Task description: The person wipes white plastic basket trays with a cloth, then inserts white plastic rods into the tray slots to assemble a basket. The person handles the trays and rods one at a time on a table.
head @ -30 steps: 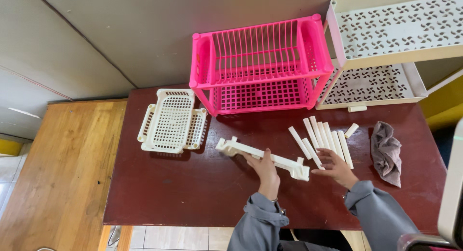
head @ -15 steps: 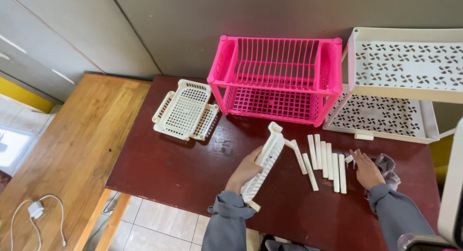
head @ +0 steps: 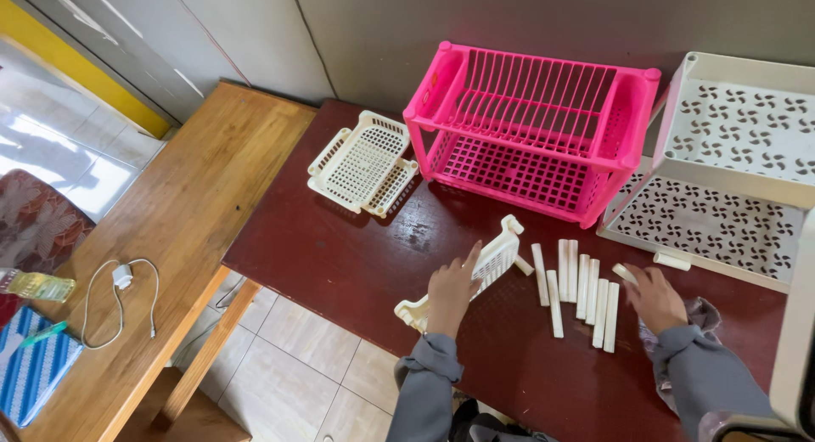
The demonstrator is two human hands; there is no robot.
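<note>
Here the left hand [head: 452, 287] lies flat, fingers spread and loosely open, its grip pressing on rather than closing round a cream slotted rack panel [head: 475, 272] that lies slantwise on the dark red counter [head: 340, 264], one end jutting past the near edge. The right hand [head: 655, 296] holds a short cream peg [head: 625, 274] at its fingertips, the grip narrow; how firmly it pinches cannot be told. Part of a grey cloth [head: 705, 310] shows just behind that hand.

Between the two hands lies a row of cream tubes [head: 581, 293], side by side on the counter. Another short peg [head: 672, 261] sits just beside the white two-tier shelf [head: 722, 230] at the right. A pink dish rack [head: 531, 128] stands at the back against the grey wall, and a cream basket tray [head: 363, 163] lies to its left.

A wooden table [head: 170, 230] adjoins the counter on the left, carrying a white charger cable [head: 123, 298]. Pale floor tiles show below.

Both forearms, in grey sleeves [head: 424, 382], reach forward from the bottom edge, the left wrist straight, the right bent inward.
</note>
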